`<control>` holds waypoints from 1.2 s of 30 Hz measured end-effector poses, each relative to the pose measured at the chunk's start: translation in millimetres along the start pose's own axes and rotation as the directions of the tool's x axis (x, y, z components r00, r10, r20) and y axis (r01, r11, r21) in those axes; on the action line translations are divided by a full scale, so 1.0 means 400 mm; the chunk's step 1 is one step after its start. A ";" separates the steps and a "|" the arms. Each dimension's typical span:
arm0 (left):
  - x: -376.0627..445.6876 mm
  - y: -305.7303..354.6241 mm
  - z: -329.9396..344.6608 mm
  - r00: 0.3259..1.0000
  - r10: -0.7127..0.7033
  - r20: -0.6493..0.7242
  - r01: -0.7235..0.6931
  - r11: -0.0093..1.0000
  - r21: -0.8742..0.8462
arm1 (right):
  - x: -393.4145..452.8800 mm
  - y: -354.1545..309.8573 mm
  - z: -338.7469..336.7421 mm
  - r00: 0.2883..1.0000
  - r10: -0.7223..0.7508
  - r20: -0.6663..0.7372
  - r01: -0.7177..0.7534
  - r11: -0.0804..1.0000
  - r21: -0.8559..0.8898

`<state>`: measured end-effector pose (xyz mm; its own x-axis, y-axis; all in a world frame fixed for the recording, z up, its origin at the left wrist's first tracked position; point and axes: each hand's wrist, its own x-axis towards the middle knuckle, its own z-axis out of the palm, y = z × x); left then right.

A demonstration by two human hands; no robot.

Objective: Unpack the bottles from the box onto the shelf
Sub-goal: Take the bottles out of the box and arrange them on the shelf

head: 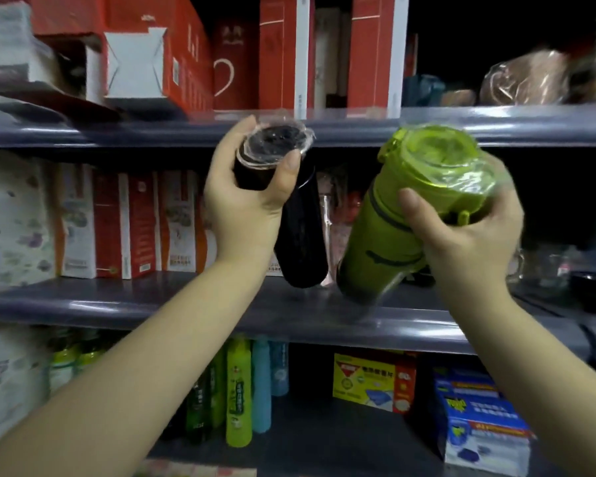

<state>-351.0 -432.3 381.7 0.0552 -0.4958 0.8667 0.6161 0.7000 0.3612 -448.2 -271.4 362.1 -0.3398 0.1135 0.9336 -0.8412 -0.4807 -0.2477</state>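
Holding two wrapped bottles at the middle shelf (221,304), neither set down yet. Left hand (246,204) clamped round the black bottle (300,235) near its cap, body hanging tilted below the grip. Right hand (468,235) curled round the green bottle (389,232) under its lid, base just over the shelf edge. Source box out of view, so remaining count unknowable; placing both judged next.

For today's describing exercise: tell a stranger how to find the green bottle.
Start at the middle shelf of the grey rack. Just above its front edge two hands each hold a bottle; the green bottle is in the right hand. Its neighbour, the black bottle, is slimmer and dark.
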 end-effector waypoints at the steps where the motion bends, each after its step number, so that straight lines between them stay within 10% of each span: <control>1: -0.004 -0.012 0.010 1.000 -0.003 -0.005 0.002 1.000 -0.003 | 0.002 0.018 0.001 1.000 -0.001 0.001 0.001 1.000 -0.017; 36: 0.089 -0.313 0.156 0.903 -0.428 0.032 0.409 0.880 0.243 | 0.197 0.359 0.113 0.824 0.552 0.129 -0.455 0.779 -0.431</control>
<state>-475.2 -505.8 388.8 -0.2392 -0.7311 0.6390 0.3732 0.5383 0.7556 -576.8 -370.8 411.8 -0.6900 -0.2841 0.6657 -0.6823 -0.0517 -0.7292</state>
